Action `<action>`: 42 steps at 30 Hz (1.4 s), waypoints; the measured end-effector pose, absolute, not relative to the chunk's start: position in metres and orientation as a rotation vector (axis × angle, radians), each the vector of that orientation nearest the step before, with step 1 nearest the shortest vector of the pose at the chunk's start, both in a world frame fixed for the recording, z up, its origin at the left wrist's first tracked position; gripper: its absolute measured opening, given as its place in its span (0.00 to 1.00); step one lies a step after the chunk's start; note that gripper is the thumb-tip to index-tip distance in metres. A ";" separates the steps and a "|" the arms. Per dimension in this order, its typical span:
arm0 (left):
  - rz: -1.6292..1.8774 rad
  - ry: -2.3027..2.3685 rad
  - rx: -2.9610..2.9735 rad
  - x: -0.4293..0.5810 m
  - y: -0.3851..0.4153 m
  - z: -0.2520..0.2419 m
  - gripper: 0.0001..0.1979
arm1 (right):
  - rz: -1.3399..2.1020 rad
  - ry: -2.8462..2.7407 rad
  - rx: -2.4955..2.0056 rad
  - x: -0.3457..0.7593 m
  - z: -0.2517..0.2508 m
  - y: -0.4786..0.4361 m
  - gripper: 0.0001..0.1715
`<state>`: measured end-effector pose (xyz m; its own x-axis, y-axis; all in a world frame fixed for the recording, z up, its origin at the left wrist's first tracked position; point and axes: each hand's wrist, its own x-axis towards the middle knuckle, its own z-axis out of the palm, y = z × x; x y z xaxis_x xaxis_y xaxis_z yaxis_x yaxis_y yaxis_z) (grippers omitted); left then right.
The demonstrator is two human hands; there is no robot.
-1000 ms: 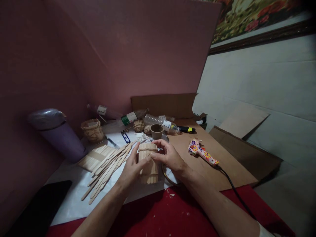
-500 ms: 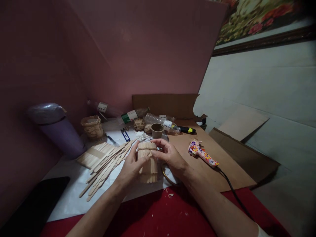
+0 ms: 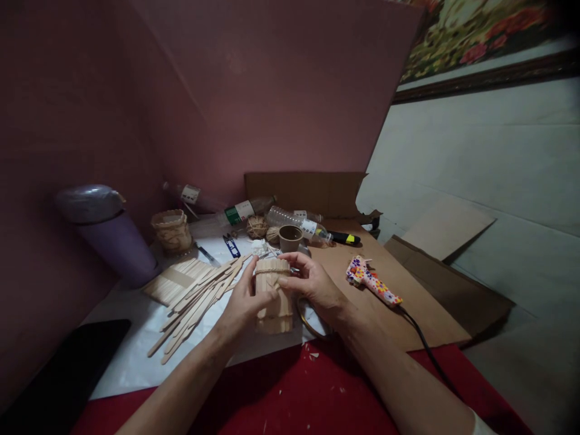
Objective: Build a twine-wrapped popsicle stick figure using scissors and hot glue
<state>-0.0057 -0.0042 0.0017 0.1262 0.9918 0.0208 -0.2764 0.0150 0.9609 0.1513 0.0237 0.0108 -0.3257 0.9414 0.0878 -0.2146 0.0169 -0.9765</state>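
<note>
Both hands hold a cup made of wooden craft sticks [image 3: 274,305], with a twine band near its top and another line near its bottom. My left hand [image 3: 247,296] is closed along its left side, thumb across the front. My right hand [image 3: 315,284] grips the right side, thumb on the front and forefinger at the top rim. To the left lie loose craft sticks [image 3: 199,308] and a banded bundle of sticks [image 3: 174,281]. Just behind the held cup are a brown cup [image 3: 290,237] and a ball of twine [image 3: 257,226]. A roll of tape [image 3: 312,326] lies partly under my right hand.
A flowered glue gun [image 3: 371,281] with a black cord rests on cardboard [image 3: 408,329] at right. Behind are plastic bottles [image 3: 290,219], a black-and-yellow cutter [image 3: 344,238] and blue thread snips [image 3: 231,246]. A second stick cup [image 3: 172,232] and purple tumbler [image 3: 113,241] stand left.
The held stick cup has turned or tilted a little: its twine band now sits closer to the top edge and the lower line shows more clearly. Both hands keep their grip.
</note>
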 end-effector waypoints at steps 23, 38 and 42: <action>1.263 0.892 1.002 -0.001 -0.007 0.003 0.45 | 1.556 -1.324 -0.809 0.154 0.018 0.021 0.25; 1.286 0.854 0.979 0.001 -0.008 0.005 0.49 | 1.524 -1.318 -0.826 0.153 0.017 0.021 0.24; 1.270 0.848 0.957 0.002 -0.010 0.004 0.48 | 1.531 -1.314 -0.806 0.154 0.015 0.021 0.24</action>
